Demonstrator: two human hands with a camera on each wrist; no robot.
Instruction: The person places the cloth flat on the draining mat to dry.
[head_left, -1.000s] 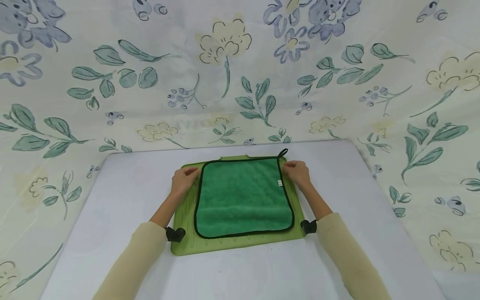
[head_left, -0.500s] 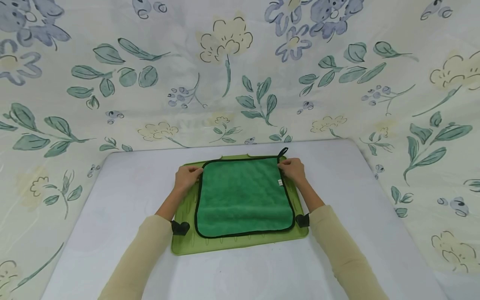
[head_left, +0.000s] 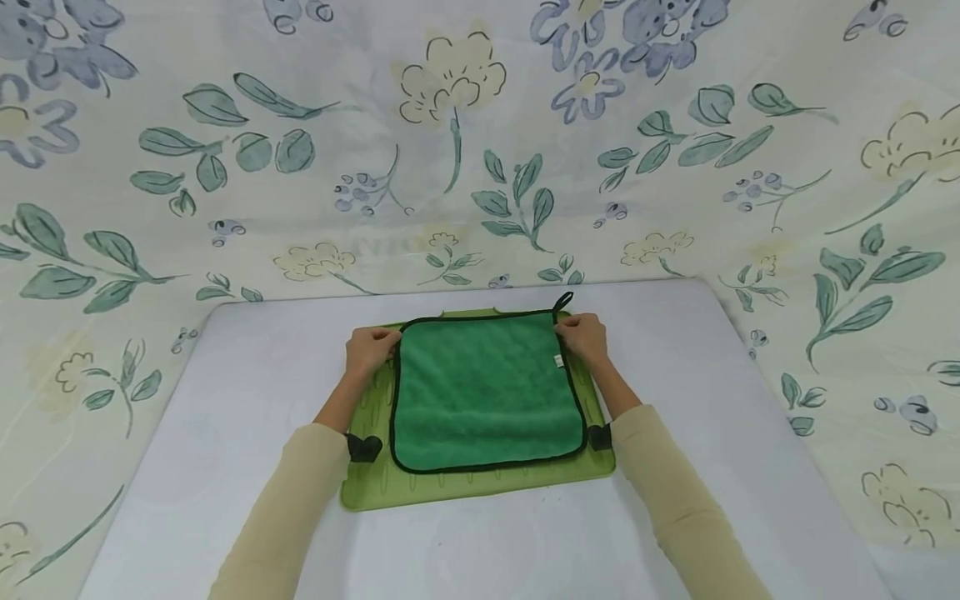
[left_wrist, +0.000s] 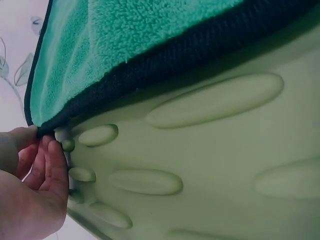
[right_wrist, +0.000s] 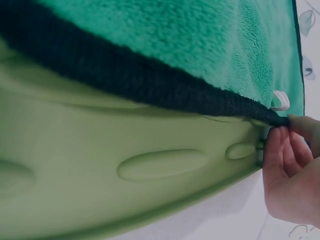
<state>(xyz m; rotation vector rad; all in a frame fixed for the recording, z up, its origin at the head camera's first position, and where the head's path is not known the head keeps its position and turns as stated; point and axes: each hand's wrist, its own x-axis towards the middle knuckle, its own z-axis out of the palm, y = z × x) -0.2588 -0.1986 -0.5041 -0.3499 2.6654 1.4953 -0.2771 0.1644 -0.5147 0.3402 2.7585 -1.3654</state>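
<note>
A green towel (head_left: 483, 392) with black edging lies spread over a light green ridged tray (head_left: 480, 487). A black hanging loop (head_left: 564, 301) sticks out at its far right corner, and a small white tag (head_left: 558, 361) shows on the right edge. My left hand (head_left: 369, 350) pinches the towel's far left corner between thumb and fingers; the left wrist view shows the black edging (left_wrist: 95, 95) gripped there. My right hand (head_left: 585, 340) pinches the right edge just below the loop, its thumb on top, as the right wrist view shows beside the tag (right_wrist: 281, 100).
The tray sits on a white table (head_left: 262, 375) with rounded far corners. Behind and around the table hangs a pale cloth (head_left: 450, 208) printed with flowers and leaves. Black straps (head_left: 366, 448) are on both wrists.
Both hands have moved inward from beside the towel to its far left and right edges and taken hold of it. The towel's far edge has shifted very slightly.
</note>
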